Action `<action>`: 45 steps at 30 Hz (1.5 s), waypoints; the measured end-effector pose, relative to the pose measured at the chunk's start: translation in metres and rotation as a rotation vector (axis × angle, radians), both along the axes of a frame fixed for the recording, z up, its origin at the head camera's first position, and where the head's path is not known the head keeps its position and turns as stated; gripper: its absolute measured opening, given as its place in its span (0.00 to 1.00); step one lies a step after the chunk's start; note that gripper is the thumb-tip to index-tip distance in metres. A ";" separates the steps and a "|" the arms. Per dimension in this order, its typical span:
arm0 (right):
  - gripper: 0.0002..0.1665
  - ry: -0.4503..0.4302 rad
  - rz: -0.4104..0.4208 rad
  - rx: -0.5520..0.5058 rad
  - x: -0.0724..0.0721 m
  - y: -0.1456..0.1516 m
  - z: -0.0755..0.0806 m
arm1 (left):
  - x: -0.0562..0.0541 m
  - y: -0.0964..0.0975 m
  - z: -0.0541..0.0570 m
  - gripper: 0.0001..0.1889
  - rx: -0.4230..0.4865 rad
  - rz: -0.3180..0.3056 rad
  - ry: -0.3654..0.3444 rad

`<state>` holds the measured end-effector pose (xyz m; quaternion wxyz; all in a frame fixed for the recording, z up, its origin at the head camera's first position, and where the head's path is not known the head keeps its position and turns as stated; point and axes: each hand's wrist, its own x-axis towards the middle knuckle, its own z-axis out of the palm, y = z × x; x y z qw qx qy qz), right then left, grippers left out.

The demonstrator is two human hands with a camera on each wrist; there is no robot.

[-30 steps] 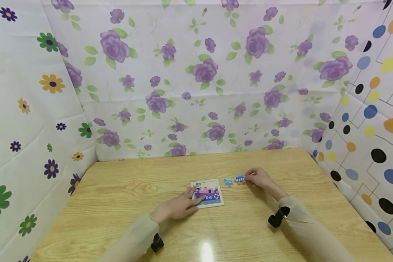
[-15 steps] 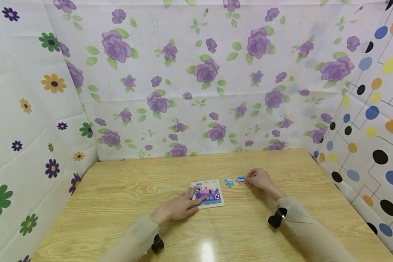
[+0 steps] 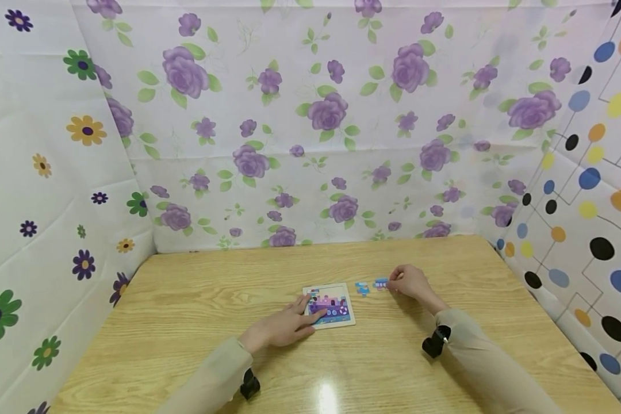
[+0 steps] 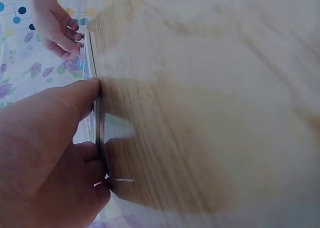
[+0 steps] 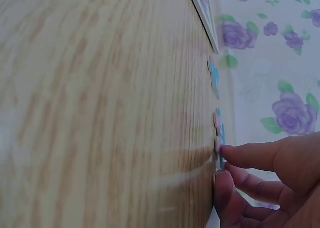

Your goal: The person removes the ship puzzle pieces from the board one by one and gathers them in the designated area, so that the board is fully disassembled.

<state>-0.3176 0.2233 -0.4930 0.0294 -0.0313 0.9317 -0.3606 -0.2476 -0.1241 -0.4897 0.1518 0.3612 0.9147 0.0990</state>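
A square jigsaw puzzle board (image 3: 328, 326) with a pale frame and a purple and pink ship picture lies on the table. My left hand (image 3: 284, 326) rests on its left side, fingers extended over the picture; in the left wrist view the thumb (image 4: 87, 93) touches the board's edge. To the right of the board, my right hand (image 3: 410, 283) pinches the right end of a blue and pink puzzle piece (image 3: 380, 283). The right wrist view has this piece (image 5: 218, 120) flat on the table at the fingertips. Another blue puzzle piece (image 3: 362, 288) lies between it and the board.
The wooden table (image 3: 196, 299) ends at a purple-flowered cloth (image 3: 248, 201) at the back. Patterned cloths also hang on the left and right sides. Each wrist wears a black camera mount (image 3: 434, 342).
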 end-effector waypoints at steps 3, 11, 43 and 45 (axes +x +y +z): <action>0.07 0.006 0.006 0.035 -0.001 0.002 -0.001 | 0.001 0.000 0.000 0.27 -0.004 0.007 -0.014; 0.06 0.008 0.037 0.060 -0.006 0.004 -0.001 | 0.002 0.000 0.001 0.27 0.004 0.035 -0.023; 0.11 0.103 0.072 -0.029 0.001 -0.033 0.011 | 0.004 0.002 0.005 0.27 -0.026 0.048 -0.013; 0.11 0.085 0.082 -0.051 0.002 -0.038 0.012 | 0.004 0.002 0.004 0.27 -0.030 0.046 -0.011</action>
